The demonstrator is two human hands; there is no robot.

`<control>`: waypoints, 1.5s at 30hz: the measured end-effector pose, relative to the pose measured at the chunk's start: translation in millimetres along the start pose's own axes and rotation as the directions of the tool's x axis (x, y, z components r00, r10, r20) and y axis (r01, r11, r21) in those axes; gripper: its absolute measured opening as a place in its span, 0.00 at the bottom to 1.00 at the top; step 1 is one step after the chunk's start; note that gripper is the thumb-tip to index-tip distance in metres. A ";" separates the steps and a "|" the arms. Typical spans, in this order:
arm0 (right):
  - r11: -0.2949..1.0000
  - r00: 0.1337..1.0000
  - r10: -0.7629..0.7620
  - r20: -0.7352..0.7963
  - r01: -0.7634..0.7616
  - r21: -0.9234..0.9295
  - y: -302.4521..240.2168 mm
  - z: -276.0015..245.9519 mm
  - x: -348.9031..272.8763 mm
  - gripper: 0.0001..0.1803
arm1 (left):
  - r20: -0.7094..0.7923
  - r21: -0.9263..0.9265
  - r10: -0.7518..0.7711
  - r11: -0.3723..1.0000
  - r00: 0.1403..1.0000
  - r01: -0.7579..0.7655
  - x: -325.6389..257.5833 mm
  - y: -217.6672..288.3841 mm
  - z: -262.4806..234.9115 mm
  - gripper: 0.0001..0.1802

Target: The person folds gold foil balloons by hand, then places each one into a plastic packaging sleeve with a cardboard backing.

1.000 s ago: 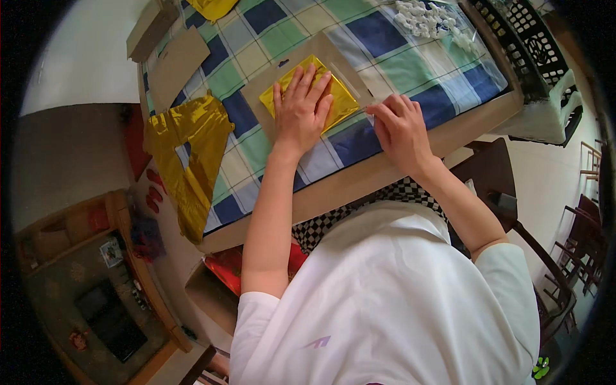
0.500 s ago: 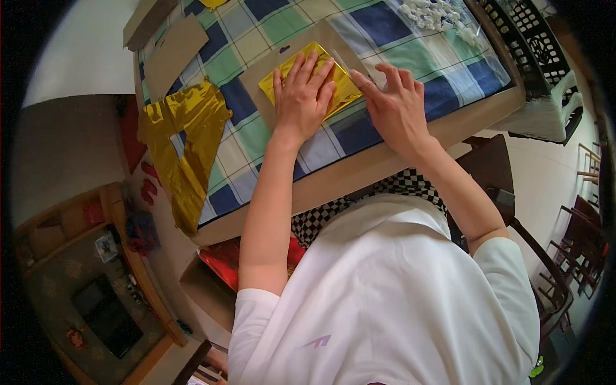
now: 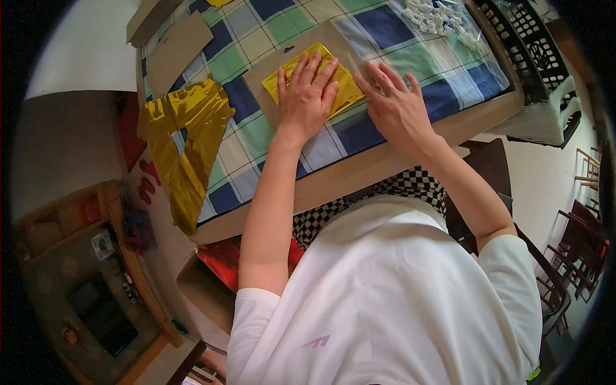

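My left hand (image 3: pixel 306 99) lies flat, fingers spread, on a folded packet of shiny gold foil (image 3: pixel 347 90). The packet rests on a brown cardboard sheet (image 3: pixel 260 77) with a dark hanging slot near its far edge. Just right of the packet, my right hand (image 3: pixel 399 112) is stretched out with its fingers apart, fingertips by the cardboard's right side. It grips nothing that I can see. To the left, a flat gold foil balloon (image 3: pixel 208 119) with a cut-out in it hangs partly over the table's near left edge.
A checked blue, green and white cloth (image 3: pixel 382 27) covers the table. Another cardboard sheet (image 3: pixel 181 48) lies at the far left. White crumpled pieces (image 3: pixel 433 16) sit at the far right, beside a black plastic basket (image 3: pixel 538 48) and clear plastic (image 3: pixel 545 115).
My right hand has opened from bent fingers to spread, straighter ones at the packet's right side. The left hand stays flat on the foil.
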State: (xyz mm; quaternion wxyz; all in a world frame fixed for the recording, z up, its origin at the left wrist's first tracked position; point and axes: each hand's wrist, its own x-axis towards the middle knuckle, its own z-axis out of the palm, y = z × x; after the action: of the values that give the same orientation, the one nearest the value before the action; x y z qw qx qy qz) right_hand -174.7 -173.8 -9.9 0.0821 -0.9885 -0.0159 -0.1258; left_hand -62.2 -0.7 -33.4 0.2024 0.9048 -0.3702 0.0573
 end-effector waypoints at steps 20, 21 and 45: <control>0.914 0.961 0.230 -0.156 -0.158 0.372 6.5 -1.1 -12.4 0.06 | 0.013 0.000 0.018 1.000 1.000 -0.018 -0.7 1.5 0.5 0.29; 0.907 0.960 0.249 -0.131 -0.183 0.380 5.2 -3.8 -12.5 0.06 | 0.014 0.002 0.015 1.000 1.000 -0.015 -1.2 1.2 -0.2 0.29; 0.854 0.954 0.297 -0.047 -0.243 0.461 6.9 -7.8 -6.8 0.05 | 0.009 0.006 0.036 0.999 0.999 -0.036 0.6 0.3 1.3 0.30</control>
State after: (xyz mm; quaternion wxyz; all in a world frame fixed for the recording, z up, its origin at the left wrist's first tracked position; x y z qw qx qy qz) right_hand -182.8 -182.0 -5.2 0.3260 -0.9258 0.0994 -0.1632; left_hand -62.1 -1.8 -34.4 0.1970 0.8988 -0.3873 0.0582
